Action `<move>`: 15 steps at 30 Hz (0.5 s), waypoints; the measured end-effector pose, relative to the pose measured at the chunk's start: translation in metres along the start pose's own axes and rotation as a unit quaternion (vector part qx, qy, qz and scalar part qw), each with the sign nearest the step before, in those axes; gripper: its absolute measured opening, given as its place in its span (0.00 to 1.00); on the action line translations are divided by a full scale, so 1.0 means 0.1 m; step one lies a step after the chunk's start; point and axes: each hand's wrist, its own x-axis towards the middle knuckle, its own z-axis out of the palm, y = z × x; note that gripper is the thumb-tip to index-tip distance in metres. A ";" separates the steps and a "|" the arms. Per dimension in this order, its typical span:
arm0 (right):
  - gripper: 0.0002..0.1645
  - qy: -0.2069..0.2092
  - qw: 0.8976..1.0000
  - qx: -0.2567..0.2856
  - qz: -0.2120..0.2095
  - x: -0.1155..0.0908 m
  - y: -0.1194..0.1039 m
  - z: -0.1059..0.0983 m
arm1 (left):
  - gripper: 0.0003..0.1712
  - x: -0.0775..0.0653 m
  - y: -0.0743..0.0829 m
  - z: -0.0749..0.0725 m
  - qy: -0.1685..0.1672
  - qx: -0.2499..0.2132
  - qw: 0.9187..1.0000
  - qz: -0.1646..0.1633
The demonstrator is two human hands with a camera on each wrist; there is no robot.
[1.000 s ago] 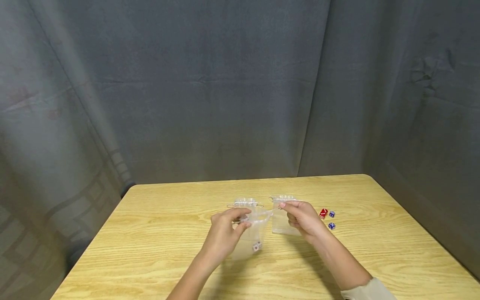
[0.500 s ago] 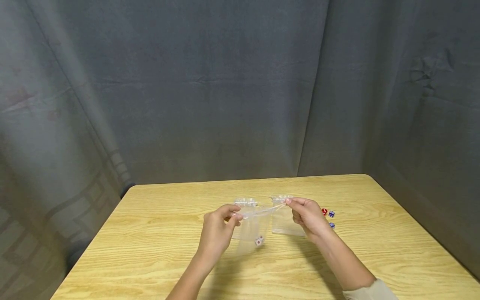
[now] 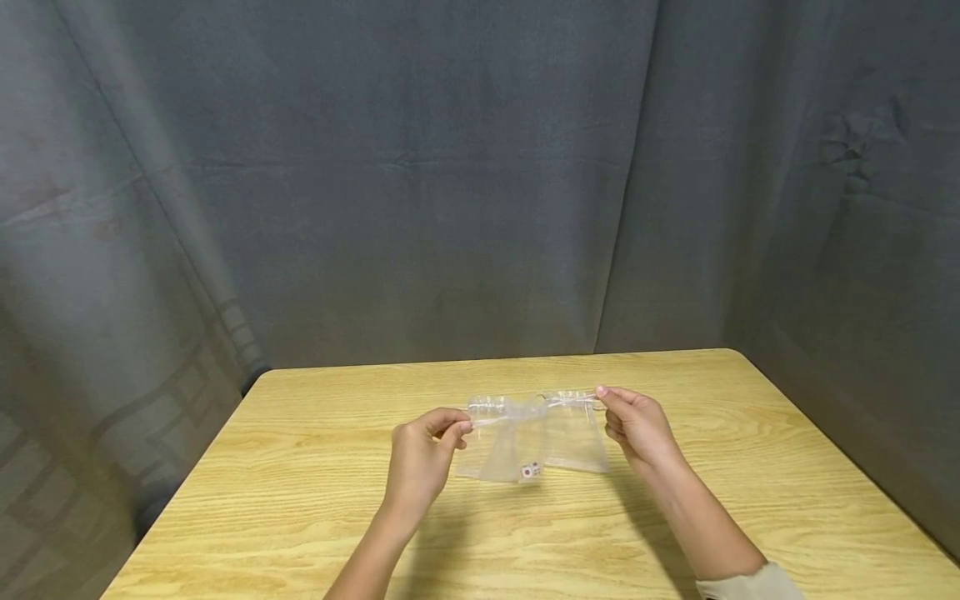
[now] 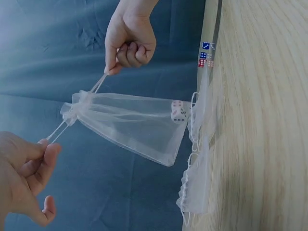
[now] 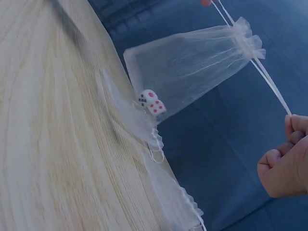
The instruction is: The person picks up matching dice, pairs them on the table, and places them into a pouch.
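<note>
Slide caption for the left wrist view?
Left hand and right hand hold drawstrings taut on a sheer pouch containing white dice.

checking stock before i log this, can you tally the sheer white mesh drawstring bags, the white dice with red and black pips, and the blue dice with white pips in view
Sheer white mesh drawstring bags: 3
White dice with red and black pips: 2
Blue dice with white pips: 2
Total: 7
</note>
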 end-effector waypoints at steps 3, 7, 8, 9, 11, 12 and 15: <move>0.20 0.001 1.000 -0.001 -0.007 0.00 0.00 -0.02 | 0.02 0.00 0.00 -0.01 0.001 -0.003 1.000 -0.004; 0.21 0.002 1.000 0.003 -0.011 0.01 -0.01 -0.06 | 0.02 0.01 -0.01 -0.02 0.005 -0.003 1.000 -0.006; 0.21 0.002 1.000 0.005 -0.011 0.01 -0.02 -0.07 | 0.02 0.01 -0.01 -0.03 0.005 -0.003 1.000 -0.006; 0.21 0.003 1.000 0.008 -0.011 0.01 -0.02 -0.08 | 0.02 0.01 -0.01 -0.03 0.006 -0.003 1.000 -0.008; 0.20 0.004 1.000 0.011 -0.013 0.01 -0.02 -0.09 | 0.02 0.01 -0.01 -0.03 0.007 -0.005 1.000 -0.009; 0.20 0.004 1.000 0.012 -0.015 0.01 -0.03 -0.10 | 0.02 0.02 -0.02 -0.03 0.008 -0.006 1.000 -0.009; 0.21 0.006 1.000 0.012 -0.020 0.01 -0.03 -0.12 | 0.02 0.02 -0.03 -0.04 0.010 -0.008 1.000 -0.010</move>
